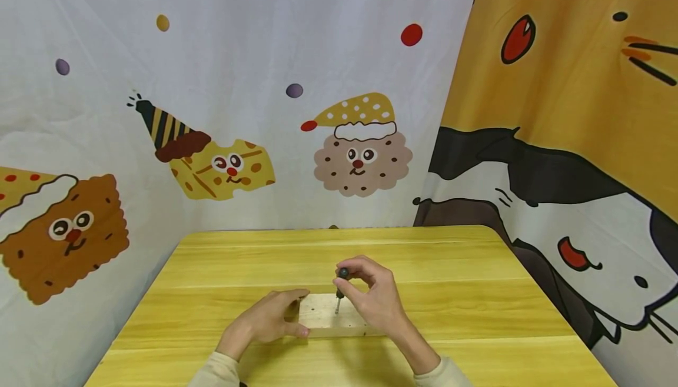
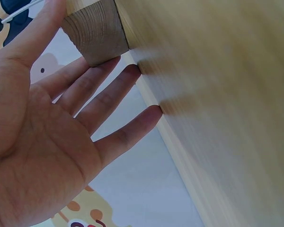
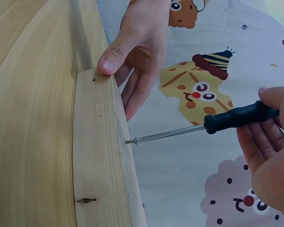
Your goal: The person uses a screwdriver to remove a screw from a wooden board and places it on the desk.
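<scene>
A pale wooden block (image 1: 320, 318) lies flat on the table in the head view. My left hand (image 1: 269, 317) steadies its left end, thumb on the near side and fingertips at the far side. In the left wrist view the block's end grain (image 2: 98, 35) shows between thumb and fingers, two of which touch the tabletop. My right hand (image 1: 378, 299) pinches the black handle of a screwdriver (image 3: 236, 118), held upright above the block. The screwdriver's tip meets the head of a small screw (image 3: 129, 142), whose threads partly show above the block's top face.
The yellow wood-grain table (image 1: 233, 257) extends around the block on all sides. Behind it hangs a white curtain (image 1: 238, 52) printed with cartoon figures, with an orange cartoon panel (image 1: 572, 99) at the right. A dark knot (image 3: 86, 200) marks the block's side.
</scene>
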Demonstrator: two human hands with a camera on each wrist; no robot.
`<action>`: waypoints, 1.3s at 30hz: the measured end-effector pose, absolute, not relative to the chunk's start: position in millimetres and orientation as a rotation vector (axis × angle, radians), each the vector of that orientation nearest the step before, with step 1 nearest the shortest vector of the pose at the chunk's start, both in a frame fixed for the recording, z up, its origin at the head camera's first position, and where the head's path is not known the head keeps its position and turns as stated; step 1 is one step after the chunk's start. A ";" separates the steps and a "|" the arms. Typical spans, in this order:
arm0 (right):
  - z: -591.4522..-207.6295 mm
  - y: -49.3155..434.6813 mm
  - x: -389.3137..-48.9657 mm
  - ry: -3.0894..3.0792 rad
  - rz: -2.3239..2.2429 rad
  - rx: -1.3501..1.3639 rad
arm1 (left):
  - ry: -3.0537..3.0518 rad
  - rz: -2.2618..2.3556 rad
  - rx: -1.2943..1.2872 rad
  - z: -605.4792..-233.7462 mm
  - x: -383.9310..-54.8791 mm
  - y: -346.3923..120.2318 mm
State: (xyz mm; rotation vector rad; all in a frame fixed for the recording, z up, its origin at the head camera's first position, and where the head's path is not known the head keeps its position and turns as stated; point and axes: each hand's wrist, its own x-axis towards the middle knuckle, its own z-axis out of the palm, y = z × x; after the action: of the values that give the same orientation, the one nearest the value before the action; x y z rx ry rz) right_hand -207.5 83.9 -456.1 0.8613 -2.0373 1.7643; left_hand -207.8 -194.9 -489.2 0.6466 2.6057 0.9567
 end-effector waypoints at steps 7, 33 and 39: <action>-457.8 83.3 -206.9 -2.054 1.786 0.798 | 2.616 0.951 0.646 -488.9 -208.3 -194.6; -456.0 85.6 -208.7 -2.039 1.758 0.886 | 2.609 0.977 0.666 -487.9 -207.0 -196.0; -456.2 84.1 -208.1 -2.034 1.776 0.893 | 2.605 0.975 0.657 -487.8 -207.3 -195.7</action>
State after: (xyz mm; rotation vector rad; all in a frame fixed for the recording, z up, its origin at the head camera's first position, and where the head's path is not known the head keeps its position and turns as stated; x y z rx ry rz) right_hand -208.1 84.1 -456.2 0.8929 -2.0339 1.7763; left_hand -207.3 -195.7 -487.8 0.6566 2.6053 0.9750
